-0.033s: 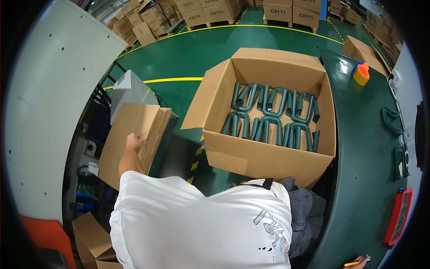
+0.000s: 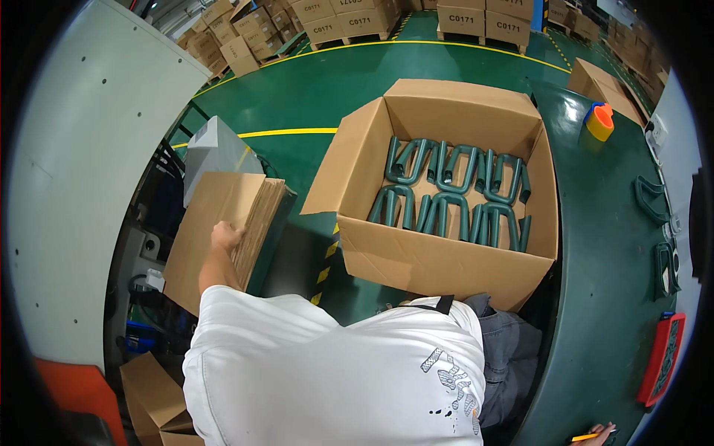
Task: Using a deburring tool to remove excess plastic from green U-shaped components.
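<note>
My left hand (image 2: 225,236) reaches out to the left and lies on a stack of flat brown cardboard sheets (image 2: 212,215), fingers curled at the top sheets' right edge. In front of me stands a large open cardboard box (image 2: 439,260) on the green table (image 2: 610,253). Inside it lie two rows of dark green bent U-shaped parts (image 2: 454,197). Only the fingertips of my right hand (image 2: 599,431) show at the lower right edge, next to a thin orange object. My white shirt hides the rest of that arm.
A grey machine panel (image 2: 82,171) curves along the left. On the table's right side lie loose dark green parts (image 2: 653,199), an orange and yellow container (image 2: 599,123), a red tray (image 2: 664,357) and a closed carton (image 2: 606,88). Stacked cartons on pallets (image 2: 461,18) stand behind.
</note>
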Demonstrator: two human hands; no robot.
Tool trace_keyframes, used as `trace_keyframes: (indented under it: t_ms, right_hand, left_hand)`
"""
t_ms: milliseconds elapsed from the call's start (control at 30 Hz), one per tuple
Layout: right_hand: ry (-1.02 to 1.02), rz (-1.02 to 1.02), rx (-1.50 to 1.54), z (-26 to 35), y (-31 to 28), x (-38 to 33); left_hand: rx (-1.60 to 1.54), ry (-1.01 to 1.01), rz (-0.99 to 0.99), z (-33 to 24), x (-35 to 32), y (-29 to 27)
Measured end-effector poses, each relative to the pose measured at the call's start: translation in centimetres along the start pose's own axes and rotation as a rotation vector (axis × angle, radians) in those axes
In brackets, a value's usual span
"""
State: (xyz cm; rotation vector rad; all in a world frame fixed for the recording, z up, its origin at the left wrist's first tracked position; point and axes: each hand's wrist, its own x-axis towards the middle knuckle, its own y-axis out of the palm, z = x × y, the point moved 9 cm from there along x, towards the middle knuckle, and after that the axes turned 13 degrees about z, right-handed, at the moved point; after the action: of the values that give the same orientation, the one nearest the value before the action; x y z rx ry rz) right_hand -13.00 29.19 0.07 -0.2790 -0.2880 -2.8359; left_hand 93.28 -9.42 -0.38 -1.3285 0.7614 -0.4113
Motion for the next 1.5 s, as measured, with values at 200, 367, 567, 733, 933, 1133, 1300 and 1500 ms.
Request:
trace_keyframes:
  t_ms: [200,367,567,733,933,1133,1300,1500]
  right_hand:
    - [-0.038,-0.035,0.011,0.8,0.7,-0.5]
    - [0.028,-0.016,-0.080,0.4,0.8,-0.4]
    - [0.003,-0.033,-0.075,-0.2,-0.3,0.3]
    - [0.028,-0.013,-0.112,-1.9,-2.2,1.3]
    - [0.127,0.036,-0.259,-5.0,-4.6,2.9]
    - [0.100,0.057,-0.092,-4.9,-3.1,1.9]
    - [0.087,0.051,-0.031,-4.0,-1.6,1.1]
    - [0.095,0.028,-0.067,-3.8,-1.4,0.6]
  left_hand:
    - [0.256,-0.006,-0.070,-3.5,-1.7,2.8]
    - [0.349,-0.021,-0.216,-4.1,-2.9,0.8]
    - [0.179,-0.096,-0.474,-2.8,-3.3,-4.9]
    - [0.086,-0.014,-0.367,-4.4,-2.1,-4.5]
    - [0.158,0.664,-0.763,-21.6,-4.9,-10.8]
    - [0.126,1.656,-0.225,-46.3,-17.8,0.5]
    - [0.387,1.740,-0.002,-54.4,-28.1,12.4]
    - [0.271,1.909,0.275,-55.6,-33.9,14.3]
